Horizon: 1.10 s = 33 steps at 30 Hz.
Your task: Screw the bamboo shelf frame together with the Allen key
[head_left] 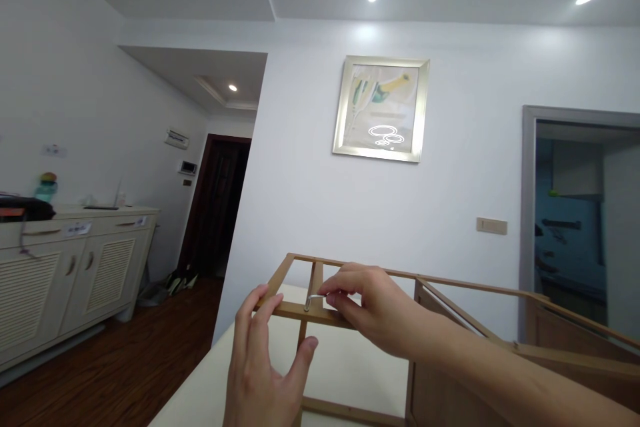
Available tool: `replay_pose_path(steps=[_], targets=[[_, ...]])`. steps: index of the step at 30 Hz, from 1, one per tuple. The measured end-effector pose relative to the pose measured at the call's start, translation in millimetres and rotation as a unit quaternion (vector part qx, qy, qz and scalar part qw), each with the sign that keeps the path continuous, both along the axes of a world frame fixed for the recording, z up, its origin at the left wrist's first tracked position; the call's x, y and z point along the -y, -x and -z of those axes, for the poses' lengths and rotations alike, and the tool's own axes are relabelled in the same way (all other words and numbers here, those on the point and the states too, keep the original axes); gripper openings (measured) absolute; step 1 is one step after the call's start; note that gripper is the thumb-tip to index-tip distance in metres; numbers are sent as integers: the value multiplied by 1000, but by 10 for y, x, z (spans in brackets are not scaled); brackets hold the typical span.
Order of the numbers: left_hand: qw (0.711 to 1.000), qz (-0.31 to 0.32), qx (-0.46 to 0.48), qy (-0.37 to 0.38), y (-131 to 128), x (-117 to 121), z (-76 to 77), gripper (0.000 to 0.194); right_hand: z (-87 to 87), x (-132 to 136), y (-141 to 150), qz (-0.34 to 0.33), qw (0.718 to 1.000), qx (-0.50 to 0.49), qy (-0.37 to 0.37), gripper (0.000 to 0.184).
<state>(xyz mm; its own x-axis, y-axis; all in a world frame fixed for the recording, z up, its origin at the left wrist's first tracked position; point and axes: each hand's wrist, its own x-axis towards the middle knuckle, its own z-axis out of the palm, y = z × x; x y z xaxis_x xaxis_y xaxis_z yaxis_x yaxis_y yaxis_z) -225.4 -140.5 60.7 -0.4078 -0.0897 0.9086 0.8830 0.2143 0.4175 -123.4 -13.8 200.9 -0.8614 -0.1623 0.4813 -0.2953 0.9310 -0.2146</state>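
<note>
A brown wooden frame (283,307) with several rails and crosspieces stands on a white tabletop (355,365). My right hand (367,300) pinches the long end of a small L-shaped metal hex key (315,296). The key's short end points down into a fastener at the joint of the near rail and a crosspiece. My left hand (267,353) rests its fingertips over the frame's near left corner, with the thumb spread apart to the right below the rail.
Solid brown panels (435,360) of the furniture extend to the right. At the left stands a white louvred cabinet (100,267) with a bottle (46,188) on top. Shoes (177,282) lie by the dark door (217,200). A framed picture (424,113) hangs on the wall ahead.
</note>
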Motion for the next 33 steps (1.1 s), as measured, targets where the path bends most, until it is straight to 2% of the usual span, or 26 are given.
replay_pose_path(steps=[6,15,22,25,28,33], targets=[[1000,-1,-9,-8,12,3,0,42,38,-33,0,-14,1000,-1,-7,29],[1000,-3,-13,-7,45,-15,41,43,49,19,-37,-43,996,-33,-69,29],[999,-5,-37,-3,143,4,86,52,255,-68,-33,-58,995,-78,-27,25],[998,-1,-55,-10,110,14,56,44,288,-107,-69,-38,996,-82,12,20],[998,10,-67,-11,71,28,20,29,257,-119,-146,-46,996,-60,42,20],[997,20,-63,-26,47,36,-9,24,104,-102,-225,-57,994,21,89,23]])
